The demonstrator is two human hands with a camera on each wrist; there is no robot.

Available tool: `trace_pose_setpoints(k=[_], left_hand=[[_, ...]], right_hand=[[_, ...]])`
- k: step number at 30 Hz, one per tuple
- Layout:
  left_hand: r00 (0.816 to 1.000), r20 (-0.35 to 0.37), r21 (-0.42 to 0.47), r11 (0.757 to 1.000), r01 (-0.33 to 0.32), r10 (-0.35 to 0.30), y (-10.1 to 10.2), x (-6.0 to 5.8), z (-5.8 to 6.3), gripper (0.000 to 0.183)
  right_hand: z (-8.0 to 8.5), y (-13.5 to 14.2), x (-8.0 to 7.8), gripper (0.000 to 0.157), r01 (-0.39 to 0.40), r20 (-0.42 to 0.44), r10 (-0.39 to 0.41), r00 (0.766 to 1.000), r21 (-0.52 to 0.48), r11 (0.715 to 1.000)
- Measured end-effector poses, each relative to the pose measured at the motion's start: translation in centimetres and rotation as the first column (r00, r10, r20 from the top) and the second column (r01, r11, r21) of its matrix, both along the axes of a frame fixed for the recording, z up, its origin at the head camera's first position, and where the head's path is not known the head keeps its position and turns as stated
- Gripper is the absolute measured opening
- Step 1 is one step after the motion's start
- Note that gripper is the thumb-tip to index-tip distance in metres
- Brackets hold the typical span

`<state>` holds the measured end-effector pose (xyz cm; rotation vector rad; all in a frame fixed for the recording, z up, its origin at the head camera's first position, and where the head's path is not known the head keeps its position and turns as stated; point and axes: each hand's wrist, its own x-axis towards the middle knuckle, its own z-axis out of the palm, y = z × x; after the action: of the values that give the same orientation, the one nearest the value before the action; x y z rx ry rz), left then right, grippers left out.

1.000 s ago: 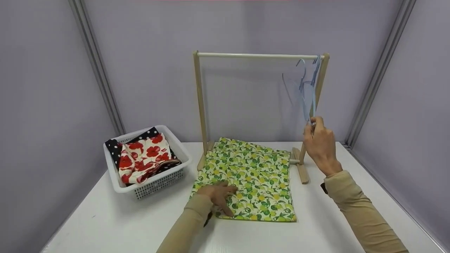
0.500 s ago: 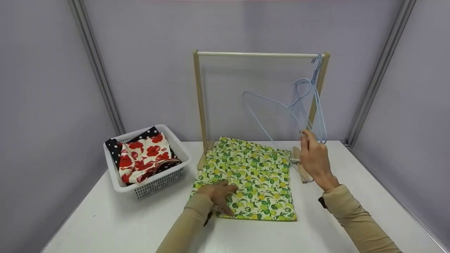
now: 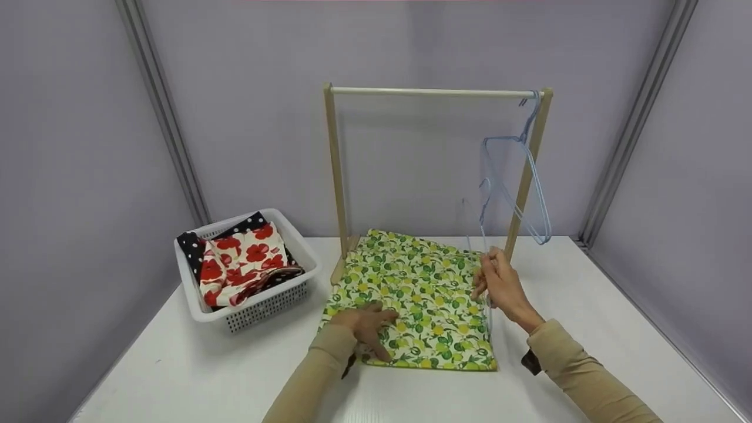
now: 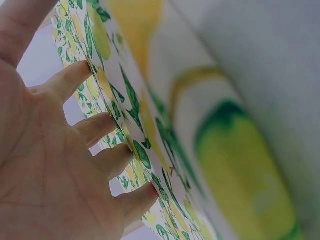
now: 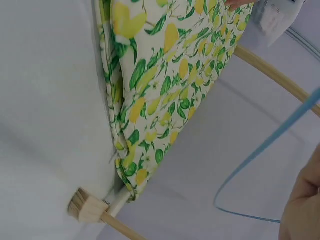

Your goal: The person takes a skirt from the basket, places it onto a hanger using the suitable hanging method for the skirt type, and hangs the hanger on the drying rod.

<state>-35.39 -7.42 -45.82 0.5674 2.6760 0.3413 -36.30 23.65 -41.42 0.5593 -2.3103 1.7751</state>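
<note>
In the head view, a folded lemon-print cloth lies just below center on a white table, its near edge running straight above the bottom of the frame. White tabletop stretches from its left side to a basket at center left, and from its right side toward the lower right. The left hand rests on the cloth's lower left part, fingers spread and straight, gripping nothing. At the cloth's right edge, the right hand pinches a light-blue hanger between thumb and fingers. Above, a rack frames the middle; more blue hangers hang at its right end, near the post and overlapping too closely to count.

The pinched hanger shows nearly edge-on, its lower part partly hidden by the right hand, which also covers the rack's right foot. Clothes in the basket overlap. In the left wrist view, the closest cloth is blurred; in the right wrist view, the right edge cuts off the hand and hanger.
</note>
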Motion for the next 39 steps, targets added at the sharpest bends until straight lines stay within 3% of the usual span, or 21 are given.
trace_pose_setpoints(k=[5,12,15,19,25,30,33,36,39], left_hand=[[1.0,0.001,0.023,1.0,-0.014,0.014,0.0,0.0,0.0,0.094],[1.0,0.003,0.013,1.0,-0.002,0.002,0.0,-0.2,0.0,0.095],[1.0,0.008,0.004,1.0,0.011,-0.011,-0.1,-0.2,0.0,0.094],[1.0,0.018,0.001,1.0,0.02,-0.02,0.0,-0.4,-0.1,0.093],[0.998,0.053,0.042,0.998,-0.039,0.037,0.8,-0.3,0.3,0.085],[0.995,-0.019,0.086,0.992,-0.093,0.095,2.7,-0.1,0.8,0.065],[0.99,-0.127,0.076,0.996,-0.051,0.06,4.0,0.3,0.5,0.058],[0.976,-0.215,0.055,0.997,0.047,-0.035,5.3,0.7,0.3,0.056],[0.959,-0.25,0.074,0.985,0.154,-0.131,6.6,0.9,0.0,0.054]], right_hand=[[-0.9,0.4,-0.4,0.026,-0.067,0.195,0.069,0.978,-0.02,0.998],[-2.0,1.3,-1.3,0.029,0.005,0.294,0.003,0.956,-0.029,1.0],[-2.1,1.6,-1.7,0.039,0.03,0.296,-0.021,0.955,-0.026,0.999],[-2.0,2.2,-2.1,0.034,0.037,0.261,-0.039,0.964,0.011,0.999],[-1.7,3.1,-2.5,0.037,0.075,0.266,-0.091,0.96,0.071,0.995],[-1.5,4.0,-2.9,0.046,0.157,0.265,-0.192,0.945,0.147,0.977],[-1.4,4.3,-2.9,0.044,0.185,0.249,-0.224,0.942,0.17,0.968],[-1.4,4.5,-2.8,0.038,0.202,0.244,-0.242,0.939,0.178,0.963],[-1.4,4.7,-2.8,0.034,0.216,0.238,-0.251,0.938,0.164,0.962]])
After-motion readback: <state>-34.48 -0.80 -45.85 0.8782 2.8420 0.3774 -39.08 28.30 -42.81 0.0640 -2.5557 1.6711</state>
